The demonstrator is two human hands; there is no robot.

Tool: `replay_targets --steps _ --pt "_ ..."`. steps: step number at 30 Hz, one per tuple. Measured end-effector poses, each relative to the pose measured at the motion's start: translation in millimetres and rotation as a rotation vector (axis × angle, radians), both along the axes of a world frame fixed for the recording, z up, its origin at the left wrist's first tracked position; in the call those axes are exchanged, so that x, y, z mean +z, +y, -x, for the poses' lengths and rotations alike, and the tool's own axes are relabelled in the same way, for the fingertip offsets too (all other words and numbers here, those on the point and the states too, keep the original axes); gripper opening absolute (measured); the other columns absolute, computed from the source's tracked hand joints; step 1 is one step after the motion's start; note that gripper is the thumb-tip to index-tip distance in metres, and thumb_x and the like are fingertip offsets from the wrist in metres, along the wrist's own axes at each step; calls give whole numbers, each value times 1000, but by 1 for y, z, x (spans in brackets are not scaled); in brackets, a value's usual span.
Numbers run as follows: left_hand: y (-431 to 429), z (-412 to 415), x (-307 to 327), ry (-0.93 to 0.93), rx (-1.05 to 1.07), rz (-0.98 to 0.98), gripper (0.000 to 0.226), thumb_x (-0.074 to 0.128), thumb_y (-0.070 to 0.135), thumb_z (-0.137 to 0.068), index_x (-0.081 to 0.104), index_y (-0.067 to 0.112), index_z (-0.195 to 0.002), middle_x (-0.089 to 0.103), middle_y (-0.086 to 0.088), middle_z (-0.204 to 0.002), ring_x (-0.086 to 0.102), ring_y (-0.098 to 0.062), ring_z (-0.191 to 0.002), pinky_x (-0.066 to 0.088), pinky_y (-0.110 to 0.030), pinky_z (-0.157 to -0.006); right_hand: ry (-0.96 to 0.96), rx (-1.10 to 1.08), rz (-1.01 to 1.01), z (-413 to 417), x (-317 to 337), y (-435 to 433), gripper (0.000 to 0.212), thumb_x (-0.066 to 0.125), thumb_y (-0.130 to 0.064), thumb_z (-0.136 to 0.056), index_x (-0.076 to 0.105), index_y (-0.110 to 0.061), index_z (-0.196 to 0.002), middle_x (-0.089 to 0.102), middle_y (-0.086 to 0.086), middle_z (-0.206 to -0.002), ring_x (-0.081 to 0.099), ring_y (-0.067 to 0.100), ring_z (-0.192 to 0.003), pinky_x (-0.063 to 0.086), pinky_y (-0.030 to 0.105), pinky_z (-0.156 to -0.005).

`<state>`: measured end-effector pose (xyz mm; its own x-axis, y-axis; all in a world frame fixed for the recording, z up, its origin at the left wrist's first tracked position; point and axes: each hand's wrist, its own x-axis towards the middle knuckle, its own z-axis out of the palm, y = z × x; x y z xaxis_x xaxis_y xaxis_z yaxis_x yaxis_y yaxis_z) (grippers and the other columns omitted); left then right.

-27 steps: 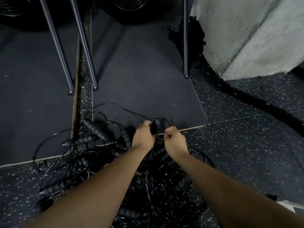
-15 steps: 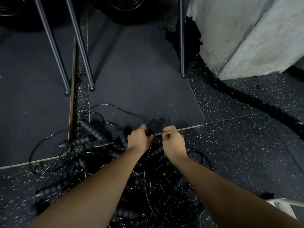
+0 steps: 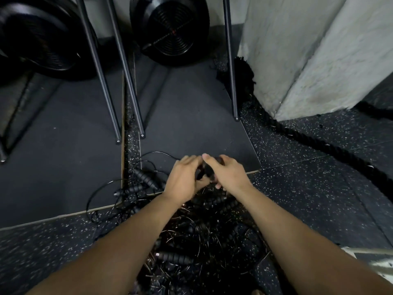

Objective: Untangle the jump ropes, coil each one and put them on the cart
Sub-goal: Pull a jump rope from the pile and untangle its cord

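Lying in a tangled heap on the speckled floor (image 3: 319, 199) close to the person, the jump ropes (image 3: 202, 241) trail thin black cords leftward onto the mat (image 3: 63, 177). One loose handle (image 3: 145, 178) at the heap's left runs far-left to near-right. At the far edge the left hand (image 3: 185, 179) and right hand (image 3: 227, 173) meet, fingers curled round one black handle (image 3: 207, 171) between them; its direction is hidden by the fingers.

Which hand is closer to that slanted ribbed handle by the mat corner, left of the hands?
Left. The left hand is just right of the ribbed handle; the right hand is farther right, beyond the left hand.
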<state>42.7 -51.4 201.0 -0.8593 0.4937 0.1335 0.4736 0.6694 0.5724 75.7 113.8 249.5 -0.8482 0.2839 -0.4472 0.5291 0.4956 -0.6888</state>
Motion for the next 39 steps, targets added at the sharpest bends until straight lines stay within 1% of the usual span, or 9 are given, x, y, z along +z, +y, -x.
replay_targets --steps 3,7,12,17,20,24,30,35,39 --pt "-11 -18 59 58 -19 -12 42 57 44 -80 64 19 -112 67 3 -101 57 -23 -96 50 -46 -84 54 103 10 -11 69 -7 45 57 -61 -100 70 -18 -94 78 4 -77 75 19 -55 55 30 -55" --pt "-24 -43 120 41 107 -184 28 77 25 -81 56 21 -99 62 7 -95 58 -19 -90 51 -40 -80 112 141 67 -29 147 -15 32 62 -44 -102 71 -14 -96 78 6 -71 71 20 -55 52 30 -52" --pt "-40 -91 186 -105 156 -372 49 78 15 -79 58 28 -123 69 13 -111 66 -5 -101 50 -21 -87 243 141 71 -71 221 -37 27 55 -35 -104 69 -13 -95 76 8 -68 70 22 -55 58 35 -55" --pt "-53 -127 195 -313 298 -517 22 73 24 -95 63 34 -111 70 4 -89 54 -9 -72 45 -29 -69 313 125 94 -103 264 -57 30 54 -33 -103 69 -9 -92 75 11 -66 68 22 -53 55 35 -51" --pt "-59 -137 196 -426 378 -624 7 72 27 -100 67 28 -105 70 15 -90 63 -6 -82 49 -27 -79 372 111 144 -115 287 -62 33 52 -31 -104 68 -5 -95 75 12 -69 66 20 -53 52 34 -53" --pt "-62 -146 198 -481 470 -498 5 67 26 -103 71 28 -103 77 11 -100 68 -12 -93 49 -24 -80 454 55 297 -125 315 -64 33 50 -30 -109 69 -4 -101 74 13 -71 63 20 -55 50 34 -54" --pt "-74 -152 190 -557 471 -388 20 55 27 -107 72 35 -101 78 10 -101 71 -25 -92 57 -40 -80 585 -129 734 -126 359 -60 35 45 -26 -112 69 -1 -113 70 17 -72 59 21 -56 48 30 -52" --pt "-86 -154 187 -485 467 -246 27 50 28 -111 76 27 -102 77 13 -98 68 -15 -84 48 -24 -68 714 -225 961 -131 359 -57 32 45 -25 -112 67 -2 -119 71 20 -81 63 23 -65 51 31 -59" --pt "-90 -144 206 -348 531 -272 24 54 29 -112 77 25 -110 79 14 -93 66 -4 -67 45 -9 -58 598 -150 997 -141 322 -65 32 54 -17 -109 58 -7 -139 78 17 -108 72 23 -90 56 33 -77"
